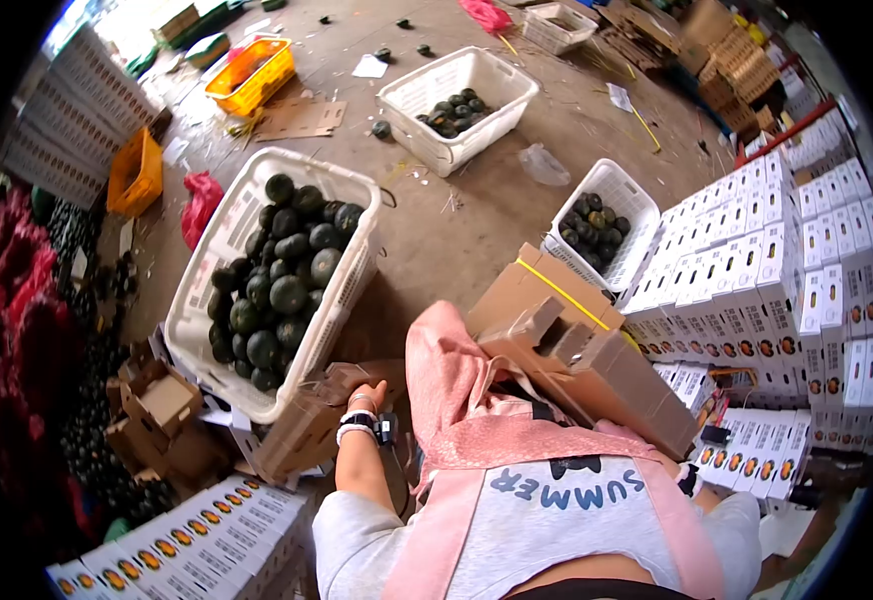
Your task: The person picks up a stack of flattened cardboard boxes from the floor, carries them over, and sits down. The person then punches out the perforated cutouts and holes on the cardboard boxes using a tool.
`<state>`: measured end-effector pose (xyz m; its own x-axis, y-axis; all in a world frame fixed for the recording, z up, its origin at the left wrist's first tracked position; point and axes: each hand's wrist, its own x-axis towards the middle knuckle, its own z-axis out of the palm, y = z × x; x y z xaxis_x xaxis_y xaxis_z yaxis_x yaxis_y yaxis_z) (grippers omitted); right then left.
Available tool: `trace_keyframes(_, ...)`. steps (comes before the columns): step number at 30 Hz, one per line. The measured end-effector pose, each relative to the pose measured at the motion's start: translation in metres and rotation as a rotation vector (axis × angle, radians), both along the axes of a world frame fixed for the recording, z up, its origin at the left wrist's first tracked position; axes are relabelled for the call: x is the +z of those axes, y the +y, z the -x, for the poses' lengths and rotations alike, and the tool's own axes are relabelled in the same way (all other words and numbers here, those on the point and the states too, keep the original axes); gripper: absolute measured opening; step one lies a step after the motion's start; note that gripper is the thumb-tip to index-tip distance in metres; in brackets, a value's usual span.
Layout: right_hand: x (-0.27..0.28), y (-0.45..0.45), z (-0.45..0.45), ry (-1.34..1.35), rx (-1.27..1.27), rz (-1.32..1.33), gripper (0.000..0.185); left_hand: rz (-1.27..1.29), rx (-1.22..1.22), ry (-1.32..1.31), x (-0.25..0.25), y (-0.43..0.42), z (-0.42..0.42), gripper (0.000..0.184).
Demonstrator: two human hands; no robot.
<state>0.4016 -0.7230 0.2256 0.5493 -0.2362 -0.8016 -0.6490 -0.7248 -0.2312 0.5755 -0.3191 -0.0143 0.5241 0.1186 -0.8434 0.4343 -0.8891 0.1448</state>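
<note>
Cardboard box [622, 385] before white crate [637, 198]

In the near left crate [212, 235], squashes [290, 294] are heaped; at the right, cartons [727, 265] are stacked, and a second crate [639, 212] is placed just beside them.

Left hand [365, 397] at edge of brown box [299, 432], contact unclear. Right wrist [691, 480] shows, right hand hard to make out. Strapped box [642, 392], yellow strap, just past the pink apron [445, 350]. Big white crate [225, 232] ahead left, heaped with green squash [289, 295]. Two more white crates [457, 152] on floor [447, 225], squash inside. White cartons [717, 255] stacked right; red sacks [29, 340] far left.
</note>
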Motion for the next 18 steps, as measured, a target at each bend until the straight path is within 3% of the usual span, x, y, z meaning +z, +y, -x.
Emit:
trace_keyframes(3, 0.004, -0.009, -0.009, -0.033, -0.065, 0.011, 0.040, 0.031, 0.083, -0.047, -0.034, -0.007, -0.028, 0.069)
trace_keyframes(5, 0.012, -0.013, -0.020, 0.015, -0.226, -0.030, 0.041, 0.020, 0.286, -0.121, -0.043, -0.014, -0.045, 0.067)
trace_keyframes(7, 0.017, -0.012, -0.039, 0.052, -0.300, -0.033, 0.040, -0.001, 0.295, -0.183, -0.058, -0.015, -0.061, 0.076)
trace_keyframes(9, 0.006, -0.008, -0.047, -0.043, -0.477, -0.015, 0.040, -0.087, 0.321, -0.073, -0.073, -0.014, -0.084, 0.066)
trace_keyframes(10, 0.000, -0.012, -0.050, -0.051, -0.390, -0.032, 0.038, 0.023, 0.253, 0.054, -0.066, -0.014, -0.097, 0.059)
trace_keyframes(11, -0.005, -0.023, -0.065, -0.042, -0.393, -0.048, 0.037, 0.101, 0.164, 0.199, -0.099, -0.006, -0.109, 0.059)
trace_keyframes(12, -0.012, -0.034, -0.082, -0.037, -0.401, -0.069, 0.037, 0.095, -0.003, 0.175, -0.094, -0.025, -0.134, 0.058)
trace_keyframes(14, -0.030, -0.043, -0.113, -0.023, -0.447, -0.123, 0.036, 0.064, -0.367, 0.130, -0.035, -0.083, -0.179, 0.057)
trace_keyframes(16, -0.034, -0.020, -0.122, 0.049, -0.551, -0.203, 0.036, 0.652, -0.577, -0.163, 0.057, -0.162, -0.249, 0.042)
trace_keyframes(17, -0.019, -0.019, -0.153, 0.031, -0.458, -0.147, 0.036, 1.016, -0.622, -0.240, 0.101, -0.203, -0.272, 0.029)
trace_keyframes(18, -0.001, -0.018, -0.195, 0.027, -0.349, -0.105, 0.036, 1.468, -0.669, -0.099, 0.125, -0.241, -0.289, 0.021)
